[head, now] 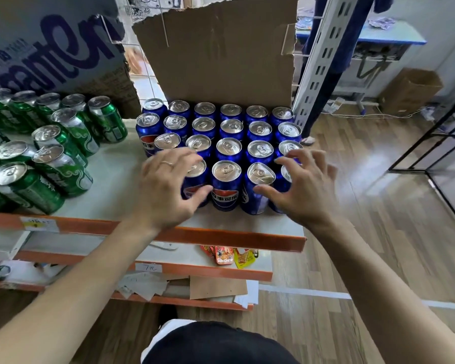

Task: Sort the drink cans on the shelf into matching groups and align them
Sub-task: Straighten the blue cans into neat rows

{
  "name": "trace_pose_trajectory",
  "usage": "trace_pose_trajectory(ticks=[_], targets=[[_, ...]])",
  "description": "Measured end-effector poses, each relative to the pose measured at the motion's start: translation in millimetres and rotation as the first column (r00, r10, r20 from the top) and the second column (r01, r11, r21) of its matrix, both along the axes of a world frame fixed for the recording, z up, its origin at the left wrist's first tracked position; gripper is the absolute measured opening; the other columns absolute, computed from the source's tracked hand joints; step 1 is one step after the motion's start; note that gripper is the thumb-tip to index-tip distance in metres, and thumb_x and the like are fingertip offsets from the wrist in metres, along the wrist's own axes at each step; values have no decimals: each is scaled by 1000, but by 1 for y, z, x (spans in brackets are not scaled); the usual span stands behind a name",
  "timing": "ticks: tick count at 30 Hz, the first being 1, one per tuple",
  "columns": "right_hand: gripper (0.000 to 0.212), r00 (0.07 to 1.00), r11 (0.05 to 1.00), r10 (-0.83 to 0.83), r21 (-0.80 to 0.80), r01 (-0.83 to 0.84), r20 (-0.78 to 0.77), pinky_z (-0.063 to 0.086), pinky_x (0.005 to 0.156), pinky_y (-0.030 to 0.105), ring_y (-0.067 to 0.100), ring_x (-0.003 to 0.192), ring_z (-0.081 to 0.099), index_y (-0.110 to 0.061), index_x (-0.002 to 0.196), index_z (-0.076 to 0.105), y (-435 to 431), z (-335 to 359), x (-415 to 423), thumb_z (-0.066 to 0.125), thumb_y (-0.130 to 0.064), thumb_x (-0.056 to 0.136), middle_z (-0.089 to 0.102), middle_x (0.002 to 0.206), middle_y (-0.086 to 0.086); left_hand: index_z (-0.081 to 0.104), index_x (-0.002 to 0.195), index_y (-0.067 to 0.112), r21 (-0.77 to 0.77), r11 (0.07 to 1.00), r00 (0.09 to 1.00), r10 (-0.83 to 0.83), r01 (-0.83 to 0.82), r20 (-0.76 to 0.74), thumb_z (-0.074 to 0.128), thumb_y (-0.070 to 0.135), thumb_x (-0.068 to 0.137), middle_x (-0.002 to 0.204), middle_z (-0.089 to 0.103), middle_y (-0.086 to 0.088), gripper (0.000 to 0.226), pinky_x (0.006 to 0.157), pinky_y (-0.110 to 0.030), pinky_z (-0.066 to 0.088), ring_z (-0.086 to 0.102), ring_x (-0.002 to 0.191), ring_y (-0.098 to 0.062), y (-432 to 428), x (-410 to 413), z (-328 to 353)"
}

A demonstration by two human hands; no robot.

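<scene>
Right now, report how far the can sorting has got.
Done: blue cans stand together in tidy rows at the right end of the shelf, green cans grouped at its left. In hand: left hand and right hand spread over the front blue row, seemingly squaring it. Left: the green cans stand in uneven, loose rows.

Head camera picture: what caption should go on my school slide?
Left hand and right hand reach over blue aluminium drink cans on the white shelf, green metal cans beside them.
</scene>
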State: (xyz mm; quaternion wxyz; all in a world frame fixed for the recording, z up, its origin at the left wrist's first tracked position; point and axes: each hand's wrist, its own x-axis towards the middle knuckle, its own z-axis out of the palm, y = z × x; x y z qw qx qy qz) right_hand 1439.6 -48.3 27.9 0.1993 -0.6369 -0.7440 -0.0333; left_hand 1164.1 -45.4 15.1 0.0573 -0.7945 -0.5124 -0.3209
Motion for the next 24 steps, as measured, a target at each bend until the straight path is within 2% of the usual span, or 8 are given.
trace_pose_trajectory(ticks=[2,4,9,14,16,18,21,24], targets=[[80,992,995,25,-98,-12,126,28,95,44,25,127,33,-23,129,58,6,5,-13,52,-81,75,54,130,1,63,123,23,-49,998,987,-51,44,-154,61,59,81,128,61,2,55,110,-57,27,54,123,-23,7,22,6],[77,984,992,34,-125,-12,172,30,96,45,25,126,37,-23,127,57,10,6,-20,50,-80,77,59,125,1,61,124,27,-126,991,973,-76,50,-216,61,60,81,127,62,4,55,110,-58,24,55,122,-22,14,35,2],[68,978,953,198,-247,-176,69,32,107,52,22,131,29,-24,143,47,16,14,-13,66,-53,84,54,137,-3,60,123,25,-229,968,988,-127,104,-88,72,52,78,123,66,4,54,107,-57,29,60,115,-22,27,37,-3],[72,953,897,304,-336,-287,-2,30,108,39,19,137,19,-30,154,30,18,16,-6,66,-27,91,37,155,-12,59,123,23,-215,966,985,-162,145,-62,78,43,78,126,64,3,53,108,-50,28,59,117,-25,28,37,-5],[75,949,894,314,-326,-308,-36,31,110,40,18,139,15,-33,155,26,16,11,-3,65,-24,92,31,158,-15,57,126,23,-192,972,984,-155,136,-87,76,46,79,128,63,3,55,106,-49,30,58,117,-25,27,37,-6],[84,964,934,250,-241,-265,-91,30,112,46,22,143,11,-35,155,21,11,4,5,71,-35,87,24,160,-15,53,132,24,-171,980,985,-121,99,-122,74,52,79,133,61,3,63,106,-50,30,54,123,-23,24,32,-8],[110,968,983,13,-174,-58,-249,23,115,46,26,147,11,-32,156,13,6,-13,21,80,-55,71,15,163,-5,50,136,26,-155,985,987,-92,71,-129,75,50,78,138,56,5,68,107,-51,29,50,129,-21,21,26,-15],[117,885,976,-35,-208,-70,-464,22,120,38,22,147,18,-21,157,12,6,-31,19,86,-41,69,17,161,4,53,134,24,-180,979,991,-112,96,-79,81,38,76,135,56,4,66,102,-50,29,47,128,-21,22,28,-18]])
